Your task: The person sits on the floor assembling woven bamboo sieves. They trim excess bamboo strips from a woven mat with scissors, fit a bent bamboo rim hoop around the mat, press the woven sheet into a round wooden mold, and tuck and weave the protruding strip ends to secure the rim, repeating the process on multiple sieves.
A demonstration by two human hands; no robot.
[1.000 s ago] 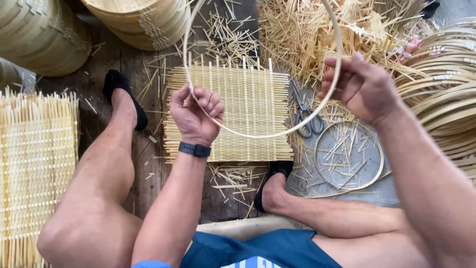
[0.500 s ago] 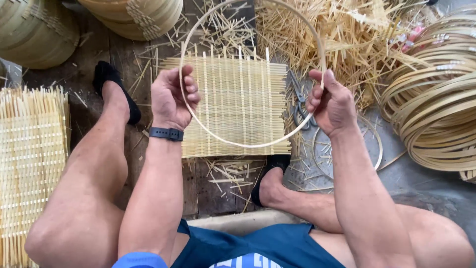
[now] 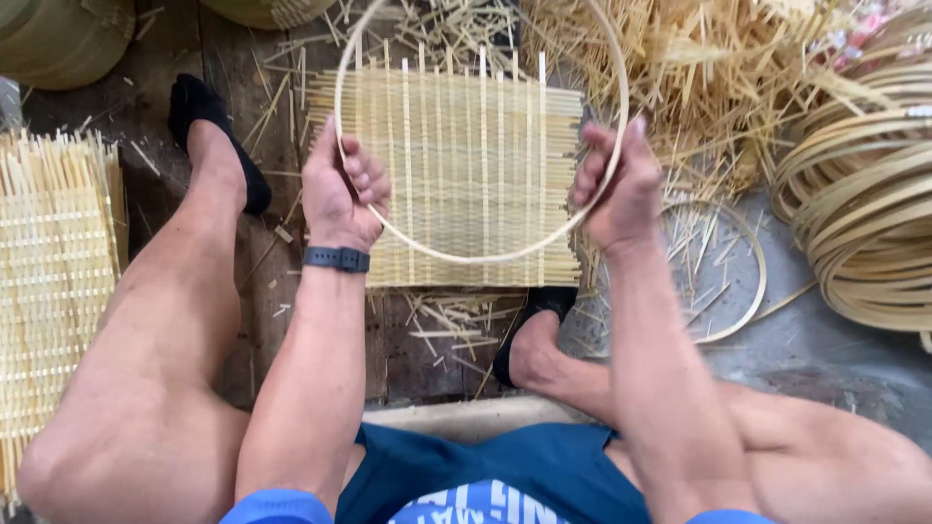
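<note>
Left hand (image 3: 342, 189) and right hand (image 3: 614, 184) each close firmly on the thin bamboo hoop (image 3: 466, 254), held above the woven mat (image 3: 456, 146) on the floor. Risk: uneven squeezing could kink or snap it.

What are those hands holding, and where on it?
Both hold a thin bamboo hoop: left hand on its left side, right hand on its right side.

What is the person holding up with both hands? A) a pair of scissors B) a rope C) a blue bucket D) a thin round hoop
D: the left hand and the right hand each grip one side of a thin bamboo hoop, held above a square woven mat on the floor.
</note>
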